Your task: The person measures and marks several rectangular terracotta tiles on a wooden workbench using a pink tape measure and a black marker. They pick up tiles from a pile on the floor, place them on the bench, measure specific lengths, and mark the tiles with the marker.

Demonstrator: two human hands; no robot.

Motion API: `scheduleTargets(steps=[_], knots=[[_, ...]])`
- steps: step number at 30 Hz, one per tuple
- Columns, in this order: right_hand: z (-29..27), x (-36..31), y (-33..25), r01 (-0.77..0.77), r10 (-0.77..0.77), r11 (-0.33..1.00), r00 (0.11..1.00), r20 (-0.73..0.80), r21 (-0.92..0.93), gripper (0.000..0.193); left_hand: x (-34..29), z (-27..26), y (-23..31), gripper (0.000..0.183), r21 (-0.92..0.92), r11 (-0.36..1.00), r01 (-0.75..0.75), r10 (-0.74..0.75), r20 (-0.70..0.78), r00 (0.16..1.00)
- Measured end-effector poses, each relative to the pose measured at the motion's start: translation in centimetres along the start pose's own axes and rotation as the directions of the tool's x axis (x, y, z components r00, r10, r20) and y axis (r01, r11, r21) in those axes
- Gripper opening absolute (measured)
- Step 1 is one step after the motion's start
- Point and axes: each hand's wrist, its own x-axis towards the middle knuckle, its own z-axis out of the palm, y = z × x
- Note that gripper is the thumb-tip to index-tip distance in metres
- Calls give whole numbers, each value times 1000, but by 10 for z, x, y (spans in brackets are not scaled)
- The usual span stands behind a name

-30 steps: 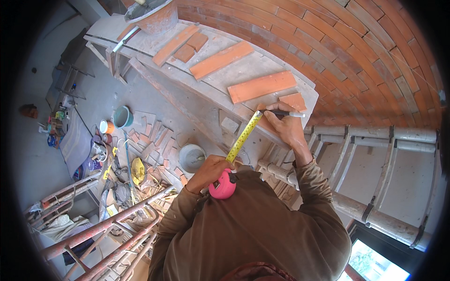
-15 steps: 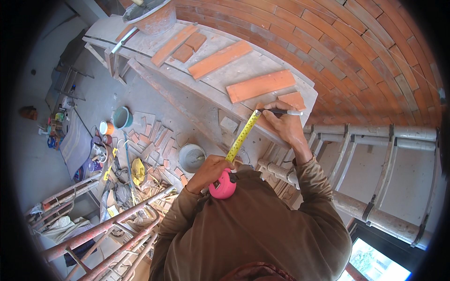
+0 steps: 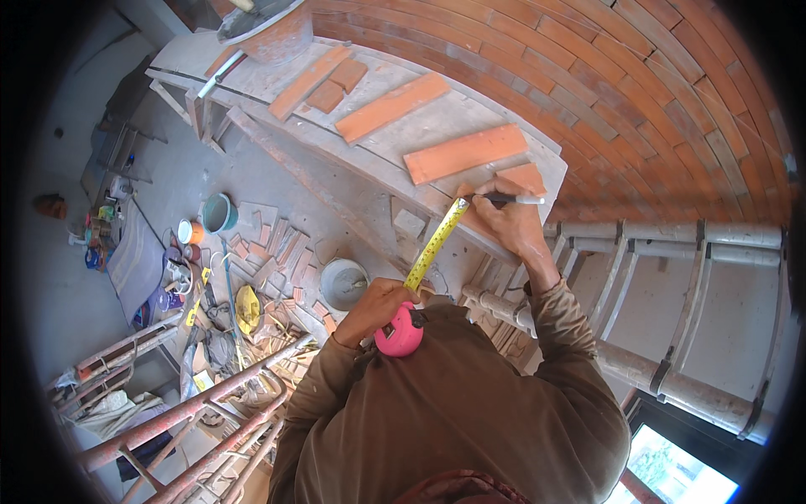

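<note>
My left hand (image 3: 371, 312) is closed around a pink tape measure (image 3: 399, 335), close to my chest. Its yellow blade (image 3: 436, 247) runs out toward the plank platform, ending beside the fingertips of my right hand (image 3: 515, 223). Pinched in that right hand is a dark marker (image 3: 531, 200) with a pale end, lying roughly level and pointing right. The right hand rests over a strip of orange brick at the platform's near edge, mostly covered by the hand. Just beyond it lies a broken brick piece (image 3: 524, 177).
Long thin bricks (image 3: 466, 154) and smaller pieces lie along the plank platform (image 3: 252, 88), with a mortar tub (image 3: 273, 38) at its far left. A brick wall (image 3: 579, 92) rises behind. Scaffold pipes (image 3: 630, 365) flank me. Below are buckets (image 3: 343, 284) and scattered brick offcuts.
The fingers of my right hand have drawn in slightly around the marker, uncovering more of the broken brick piece. My left hand and the tape measure hold nearly still.
</note>
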Motion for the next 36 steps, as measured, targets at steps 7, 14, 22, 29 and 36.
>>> scheduleTargets(steps=[7, 14, 22, 29, 36], knots=[[-26, -6, -2, -10, 56, 981, 971, -231, 194, 11, 2, 9, 10, 28, -44, 986, -161, 164, 93, 982], [-55, -24, 4, -49, 96, 990, 921, -377, 131, 14, 18, 44, 13, 27, -44, 985, -165, 171, 225, 959], [-64, -58, 20, -57, 134, 982, 882, -451, 181, 16, 22, 66, 3, 30, 27, 983, -182, 165, 313, 935], [-65, -87, 23, -139, 187, 981, 873, -450, 137, 18, 15, 76, -3, 32, 70, 981, -182, 148, 345, 927], [-60, -98, 19, -148, 185, 982, 866, -464, 115, 16, 17, 91, -11, 31, -12, 989, -147, 142, 334, 932]])
